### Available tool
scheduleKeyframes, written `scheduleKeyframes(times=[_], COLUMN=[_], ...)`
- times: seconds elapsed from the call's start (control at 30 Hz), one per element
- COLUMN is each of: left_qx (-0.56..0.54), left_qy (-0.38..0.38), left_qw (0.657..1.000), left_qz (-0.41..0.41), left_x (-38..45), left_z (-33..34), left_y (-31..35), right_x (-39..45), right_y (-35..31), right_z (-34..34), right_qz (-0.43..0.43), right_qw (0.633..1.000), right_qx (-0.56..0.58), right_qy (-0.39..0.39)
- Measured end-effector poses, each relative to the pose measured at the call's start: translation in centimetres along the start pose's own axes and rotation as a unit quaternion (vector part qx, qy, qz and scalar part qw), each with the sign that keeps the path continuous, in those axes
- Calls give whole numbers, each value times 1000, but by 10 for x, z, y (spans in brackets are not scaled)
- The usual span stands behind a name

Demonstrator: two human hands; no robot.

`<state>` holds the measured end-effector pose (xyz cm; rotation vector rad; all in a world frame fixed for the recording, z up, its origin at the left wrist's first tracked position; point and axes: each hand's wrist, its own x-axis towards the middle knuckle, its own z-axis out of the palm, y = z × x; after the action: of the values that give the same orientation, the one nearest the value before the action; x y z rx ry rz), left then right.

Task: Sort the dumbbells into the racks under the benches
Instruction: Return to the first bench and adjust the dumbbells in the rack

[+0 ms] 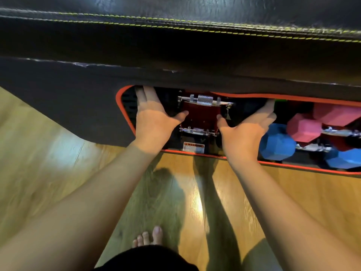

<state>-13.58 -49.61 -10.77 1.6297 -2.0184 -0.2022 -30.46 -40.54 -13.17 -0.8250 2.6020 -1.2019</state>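
Under the black padded bench point(175, 45) sits a red-rimmed rack point(195, 153). In its left part lie two black dumbbells with chrome handles, the far dumbbell point(205, 100) and the near dumbbell point(197, 131). My left hand point(154, 122) rests flat over their left heads, its fingertips hidden under the bench edge. Over the right heads lies my right hand point(246, 132), index finger straight, thumb pointing at the handles. To the right, pink dumbbells point(304, 130) and blue dumbbells point(277, 145) lie in the same rack.
The bench pad overhangs the rack and hides its far side. A white and red warning label point(193, 147) is stuck on the rack's front edge. Wooden floor point(58, 173) spreads below, with my bare toes point(148, 237) near the bottom of the view.
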Motion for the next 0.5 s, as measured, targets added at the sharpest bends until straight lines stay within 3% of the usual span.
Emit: scheduleKeyframes(times=[0.2, 0.33, 0.43, 0.5], left_qx=[27, 56, -42, -98], left_qy=[60, 27, -86, -110], left_qw=[997, 997, 993, 982], left_qz=[43, 50, -66, -116], left_x=[-4, -2, -4, -5], left_z=[-2, 1, 0, -1], left_y=[4, 2, -3, -4], right_x=[-1, -1, -1, -1], right_y=[0, 1, 1, -1], right_z=[1, 2, 2, 3], right_qz=[-21, -32, -23, -7], right_qw=[997, 999, 998, 999], right_qx=[-70, -40, -67, -36], right_qy=[-4, -3, -1, -4])
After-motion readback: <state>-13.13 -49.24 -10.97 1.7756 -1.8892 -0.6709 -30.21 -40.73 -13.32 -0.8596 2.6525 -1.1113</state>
